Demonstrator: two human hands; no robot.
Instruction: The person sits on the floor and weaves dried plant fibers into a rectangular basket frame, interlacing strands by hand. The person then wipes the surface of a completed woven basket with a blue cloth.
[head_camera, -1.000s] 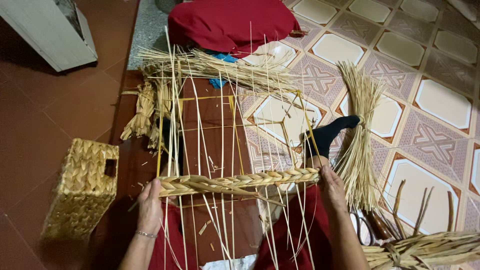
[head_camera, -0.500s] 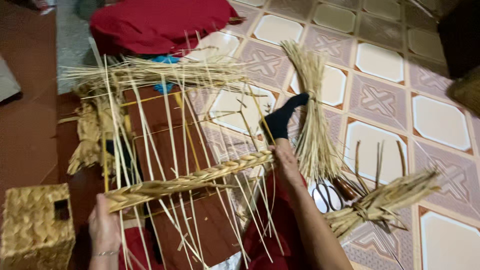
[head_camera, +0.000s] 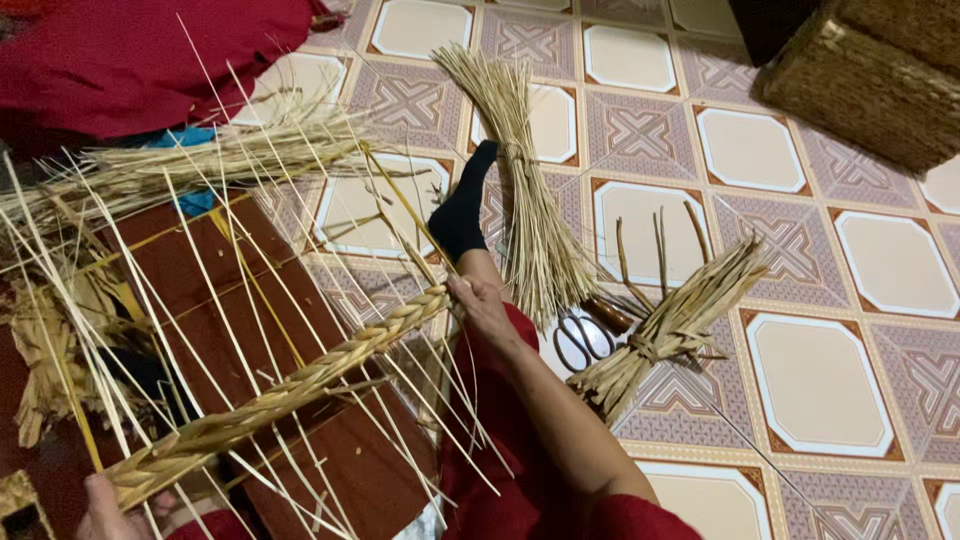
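Note:
A braided straw band (head_camera: 290, 385) runs across many thin upright straw stalks (head_camera: 190, 270) set on a dark red wooden board (head_camera: 230, 300). My right hand (head_camera: 478, 305) grips the band's right end. My left hand (head_camera: 110, 505) holds its left end at the bottom edge, mostly cut off. My foot in a black sock (head_camera: 462, 210) rests on the tiled floor just beyond my right hand.
Two tied straw bundles lie on the patterned tiles: a pale one (head_camera: 530, 200) and a thicker one (head_camera: 670, 325), with scissors (head_camera: 585, 335) between them. A woven basket (head_camera: 870, 70) stands top right. Red cloth (head_camera: 150, 55) lies top left.
The view has swung to the right; the small woven box at left has left the frame and a basket has come in at top right. Both hands keep their hold on the braid.

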